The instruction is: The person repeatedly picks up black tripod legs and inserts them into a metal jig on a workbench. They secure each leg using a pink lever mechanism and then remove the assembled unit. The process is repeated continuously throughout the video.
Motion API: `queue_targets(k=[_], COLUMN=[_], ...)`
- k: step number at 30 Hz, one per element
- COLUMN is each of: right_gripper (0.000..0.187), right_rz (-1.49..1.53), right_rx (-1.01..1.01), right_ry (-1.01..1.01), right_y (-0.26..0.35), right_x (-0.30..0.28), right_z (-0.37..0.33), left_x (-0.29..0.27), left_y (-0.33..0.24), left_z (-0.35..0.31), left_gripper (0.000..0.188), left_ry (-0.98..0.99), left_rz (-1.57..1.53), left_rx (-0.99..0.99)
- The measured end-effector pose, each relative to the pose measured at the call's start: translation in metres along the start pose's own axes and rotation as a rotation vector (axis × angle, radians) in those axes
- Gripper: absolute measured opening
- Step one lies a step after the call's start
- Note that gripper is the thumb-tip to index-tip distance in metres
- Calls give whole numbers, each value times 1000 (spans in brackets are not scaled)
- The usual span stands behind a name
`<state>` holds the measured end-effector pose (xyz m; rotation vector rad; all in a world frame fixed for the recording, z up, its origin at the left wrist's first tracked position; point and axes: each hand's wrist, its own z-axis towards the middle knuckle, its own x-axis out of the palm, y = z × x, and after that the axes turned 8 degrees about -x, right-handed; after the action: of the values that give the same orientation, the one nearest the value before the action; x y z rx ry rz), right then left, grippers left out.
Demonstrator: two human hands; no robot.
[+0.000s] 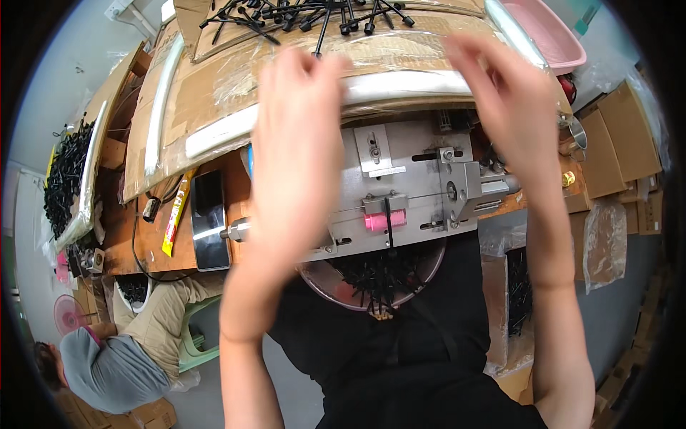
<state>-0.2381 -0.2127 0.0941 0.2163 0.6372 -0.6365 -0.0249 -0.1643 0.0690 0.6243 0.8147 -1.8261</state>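
Observation:
My left hand (300, 136), smeared by motion, is raised over the left of a metal fixture (421, 154). Its fingertips are by the lower end of a black rod with a knobbed head (324, 32), at the edge of a pile of similar rods (286, 14) on cardboard. Whether it grips that rod is hidden. My right hand (511, 93), also blurred, hovers over the right end of a white padded strip (407, 84), fingers bent and apart, with nothing visible in them. On the fixture, a black rod (389, 225) lies across a pink block (375, 220).
A bowl of black pieces (350, 300) sits at my lap. Left of the fixture lie a phone (209, 214) and a yellow packet (175, 218). A pink basket (547, 36) stands far right. At lower left, a co-worker (114, 365) sits near another black heap (68, 179).

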Motion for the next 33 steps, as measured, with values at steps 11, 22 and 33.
queue_targets(k=[11, 22, 33], right_gripper=[24, 20, 36], right_rz=[84, 709, 611], right_rx=[241, 502, 294], right_ry=[450, -95, -19], right_y=[-40, 13, 69], right_x=[30, -38, -21], right_z=[61, 9, -91], left_x=[-43, 12, 10], left_y=[25, -78, -73], left_z=[-14, -152, -150], left_gripper=[29, 72, 68], left_ry=[173, 333, 439], left_rz=[-166, 56, 52], left_rx=[-137, -211, -223])
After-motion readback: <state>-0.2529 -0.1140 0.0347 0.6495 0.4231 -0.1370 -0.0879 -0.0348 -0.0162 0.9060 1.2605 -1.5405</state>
